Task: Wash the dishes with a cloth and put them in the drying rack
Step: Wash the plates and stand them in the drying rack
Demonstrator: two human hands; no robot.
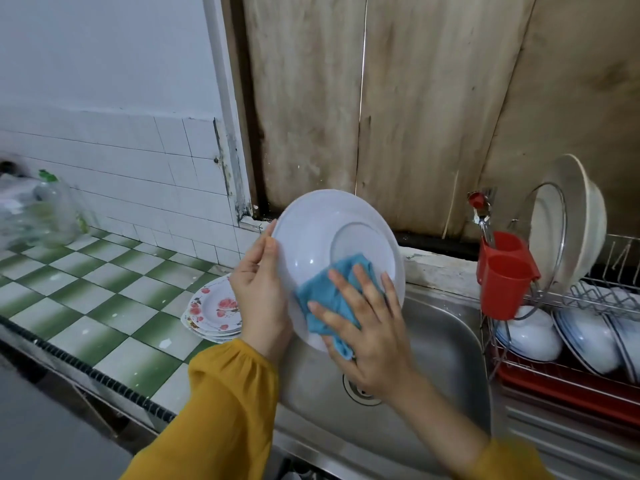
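A green-and-white checked tile counter (104, 299) runs along the left, meeting a stainless steel sink (443, 341) at the centre, with a wire drying rack (588, 296) just beside the sink on the right. The rack holds one large cream bowl (585, 216) standing on edge at the back and at least three white dishes leaning in the lower row; their exact count is hard to tell. One round white plate (311, 230) is held up over the sink's left side, tilted nearly on edge, its underside and foot ring facing the camera and its top rim toward the wall. The left hand (259, 292), in a mustard sleeve, grips the plate's left rim, thumb on the near face. The right hand (370, 327) lies spread, fingers straight, pressing one blue cloth (329, 299) flat against the plate's lower underside. A stack of red-flowered plates (214, 306), several deep, sits on the counter beside the sink. Two red plastic cups (502, 285) hang at the rack's left end. A clear bottle (52, 213) at far left has a green label too blurred to read.
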